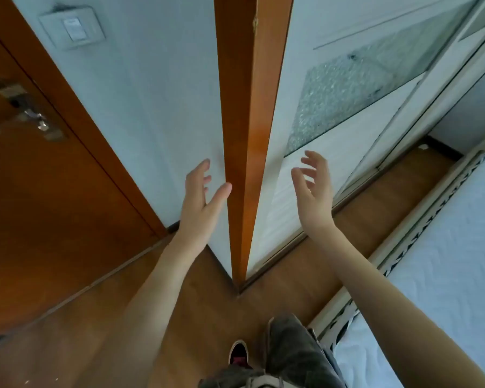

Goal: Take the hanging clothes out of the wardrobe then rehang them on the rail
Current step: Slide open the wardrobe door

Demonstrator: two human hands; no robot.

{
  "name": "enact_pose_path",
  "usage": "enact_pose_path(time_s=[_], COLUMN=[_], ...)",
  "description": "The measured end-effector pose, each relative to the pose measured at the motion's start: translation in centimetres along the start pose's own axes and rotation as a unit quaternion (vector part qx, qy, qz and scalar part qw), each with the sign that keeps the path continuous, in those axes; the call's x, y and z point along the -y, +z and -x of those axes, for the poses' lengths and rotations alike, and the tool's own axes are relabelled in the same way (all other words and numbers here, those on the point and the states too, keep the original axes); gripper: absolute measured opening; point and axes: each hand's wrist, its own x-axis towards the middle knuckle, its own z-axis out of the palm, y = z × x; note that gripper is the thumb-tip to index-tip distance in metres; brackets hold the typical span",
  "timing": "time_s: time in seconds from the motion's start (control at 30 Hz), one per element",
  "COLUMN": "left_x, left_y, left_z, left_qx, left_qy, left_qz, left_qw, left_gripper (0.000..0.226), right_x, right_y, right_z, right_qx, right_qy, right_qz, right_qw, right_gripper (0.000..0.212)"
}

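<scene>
The wardrobe's white sliding door (pixel 331 152) with a frosted glass panel (pixel 345 93) runs along the right and is closed, so no clothes, hangers or rail show. Its brown wooden side panel (pixel 244 135) stands on edge straight ahead. My left hand (pixel 200 203) is raised in front of the white wall just left of that panel, fingers spread, holding nothing. My right hand (pixel 315 189) hovers before the lower part of the wardrobe door, fingers curled apart and empty. Neither hand visibly touches a surface.
A brown room door (pixel 39 219) with a metal handle (pixel 31 116) is at the left, and a light switch (pixel 72 28) sits on the wall above. A bed with white bedding (pixel 445 261) fills the right side. My shoe (pixel 238 354) stands on the wooden floor (pixel 179 303).
</scene>
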Motion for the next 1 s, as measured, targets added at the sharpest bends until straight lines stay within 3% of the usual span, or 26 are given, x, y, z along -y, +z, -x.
enact_pose_path(time_s=[0.1, 0.17, 0.5, 0.7, 1.0], left_x=[-2.9, -3.8, -3.7, -3.9, -4.0], left_y=[1.3, 2.5, 5.3, 5.4, 4.9], left_z=[-2.1, -2.9, -3.3, -3.2, -2.9], left_qx=[-0.082, -0.12, -0.212, -0.214, -0.206], left_qy=[0.125, 0.16, 0.139, 0.139, 0.145], left_qz=[-0.052, -0.057, -0.049, -0.019, -0.02], left_qw=[0.987, 0.978, 0.966, 0.967, 0.968], left_gripper=[0.074, 0.08, 0.077, 0.079, 0.078], right_x=[1.3, 1.7, 2.0, 1.8, 0.5], right_y=[0.8, 1.6, 3.0, 2.0, 0.2], right_z=[-1.7, -2.7, -4.5, -5.1, -7.6], right_qx=[-0.021, -0.011, 0.006, 0.018, -0.029], right_qy=[-0.096, -0.123, -0.194, -0.193, -0.181], right_qz=[0.057, 0.054, 0.041, 0.014, 0.017], right_qw=[0.994, 0.991, 0.98, 0.981, 0.983], right_gripper=[0.059, 0.068, 0.066, 0.063, 0.066])
